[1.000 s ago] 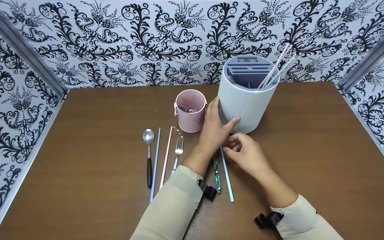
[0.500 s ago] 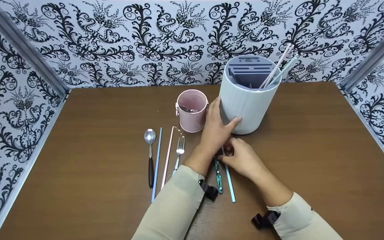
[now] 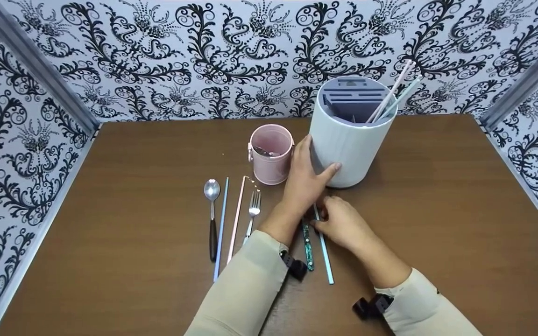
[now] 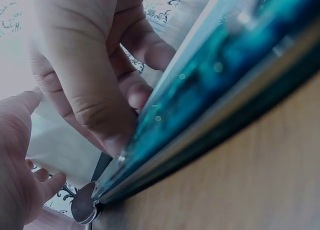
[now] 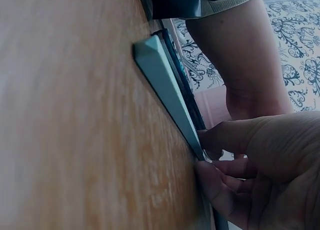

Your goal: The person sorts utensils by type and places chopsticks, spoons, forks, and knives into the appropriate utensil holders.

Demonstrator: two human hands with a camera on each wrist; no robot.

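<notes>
My left hand (image 3: 304,179) rests against the left side of a white utensil holder (image 3: 350,149), thumb spread across its front. A pink and a pale green chopstick (image 3: 402,95) lean out of the holder's grey top. Low in front of it, my right hand (image 3: 343,221) pinches a light blue chopstick (image 3: 326,261) between thumb and fingers; in the right wrist view the chopstick (image 5: 167,83) still lies along the table. Just left of it lies a utensil with a green marbled handle (image 3: 307,247), its far end hidden behind my left wrist. The left wrist view shows this handle (image 4: 195,85) up close.
A pink cup (image 3: 271,165) with metal pieces inside stands beside my left hand. Left of my forearm lie a spoon (image 3: 212,191), a blue chopstick (image 3: 222,219), a pink chopstick (image 3: 237,214) and a fork (image 3: 254,210). Patterned walls (image 3: 157,60) enclose the wooden table.
My right hand has moved slightly left and down from the holder's base onto the light blue chopstick, closing thumb and fingers on it. The left hand stays on the holder.
</notes>
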